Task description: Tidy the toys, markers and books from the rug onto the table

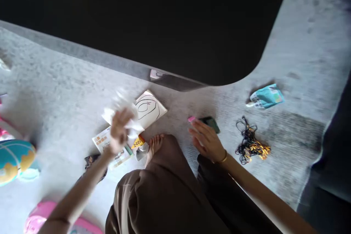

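My left hand (120,129), smeared by motion, is closed around a thin white crumpled sheet (133,125) that looks like tissue or paper. Below it lies an open drawing book (149,109) with black looping lines on its page. A printed booklet (102,139) lies partly hidden under my left wrist. My right hand (205,139) is over the carpet, fingers stretched out and apart, nothing visible in its grasp. By its index fingertip shows a small pink thing (191,119); I cannot tell whether they touch. A dark green flat object (211,123) lies just beyond the fingers.
A large black table (175,29) spans the top. On the grey carpet (175,117) lie a teal packet (267,97), a tangle of black and yellow cords (251,144), a teal-and-yellow ball-like item (16,161) and a pink item (45,215). Dark furniture (329,168) stands right.
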A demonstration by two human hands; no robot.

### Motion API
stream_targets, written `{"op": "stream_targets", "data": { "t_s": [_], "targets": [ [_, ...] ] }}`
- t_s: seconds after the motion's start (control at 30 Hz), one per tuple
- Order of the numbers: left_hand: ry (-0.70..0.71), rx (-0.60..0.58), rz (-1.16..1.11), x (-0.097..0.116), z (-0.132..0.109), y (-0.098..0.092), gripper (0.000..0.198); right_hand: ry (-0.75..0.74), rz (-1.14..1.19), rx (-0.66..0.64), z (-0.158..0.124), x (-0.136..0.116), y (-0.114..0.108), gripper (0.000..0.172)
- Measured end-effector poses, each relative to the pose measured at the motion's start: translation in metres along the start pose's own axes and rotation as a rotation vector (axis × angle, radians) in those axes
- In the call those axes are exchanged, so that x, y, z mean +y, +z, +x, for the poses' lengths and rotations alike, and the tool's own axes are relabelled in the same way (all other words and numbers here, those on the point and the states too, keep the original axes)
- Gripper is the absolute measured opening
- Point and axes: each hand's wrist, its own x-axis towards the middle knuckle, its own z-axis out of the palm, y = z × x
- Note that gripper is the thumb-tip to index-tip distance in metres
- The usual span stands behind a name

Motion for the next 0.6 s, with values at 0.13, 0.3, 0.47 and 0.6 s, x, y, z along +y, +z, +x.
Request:
{"op": "stream_targets", "data": {
  "t_s": [0.13,0.3,0.47,0.6],
  "targets": [
    [0.001,-0.323,0.186,0.03,-0.133,0.08,0.045,-0.014,0.128,-0.229,-0.05,-0.003,0.037,0.045],
    [-0.063,-0.352,0.381,0.011,-0.209,0.111,0.045,-0.05,0.205,-0.37,-0.078,0.008,0.054,0.044],
    [-0.108,-0.217,0.385,-0.025,-0.205,0.113,0.034,-0.135,0.214,-0.469,-0.072,0.031,0.056,0.043],
    [-0.396,-0.039,0.243,-0.05,-0.152,0.089,0.029,-0.167,0.203,-0.497,-0.054,0.047,0.057,0.042]
  ]
}}
